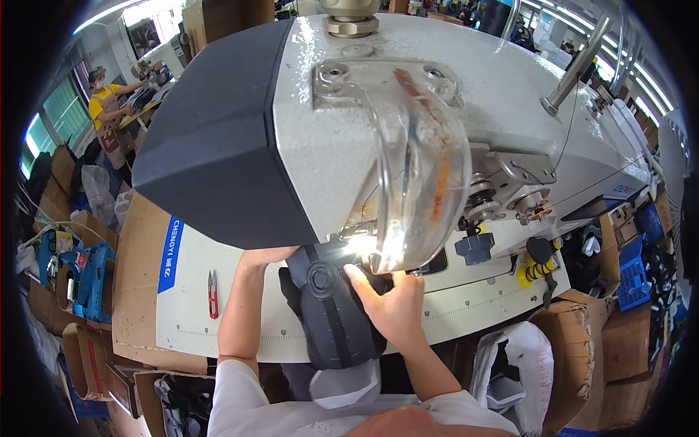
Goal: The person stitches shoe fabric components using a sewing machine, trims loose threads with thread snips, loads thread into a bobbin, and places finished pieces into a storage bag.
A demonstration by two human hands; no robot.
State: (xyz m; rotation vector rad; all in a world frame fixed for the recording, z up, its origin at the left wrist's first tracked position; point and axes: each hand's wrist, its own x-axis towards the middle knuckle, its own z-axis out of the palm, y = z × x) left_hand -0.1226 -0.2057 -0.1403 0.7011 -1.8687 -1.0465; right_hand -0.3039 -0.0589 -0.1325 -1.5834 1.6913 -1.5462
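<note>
A black padded piece with a round ribbed disc and a strip down its middle lies under the head of a large white and dark grey sewing machine. My right hand grips its right edge, thumb on top, close to the lit needle area. My left hand reaches in at the piece's far left side; the machine head hides its fingers. The needle itself is lost behind the clear guard and the glare. A pale grey flap hangs below the black piece, towards my lap.
Red-handled thread snips lie on the white machine table, left of my forearm. Cardboard boxes flank the table. A blue tool tray stands at far left. Another person works in the left background.
</note>
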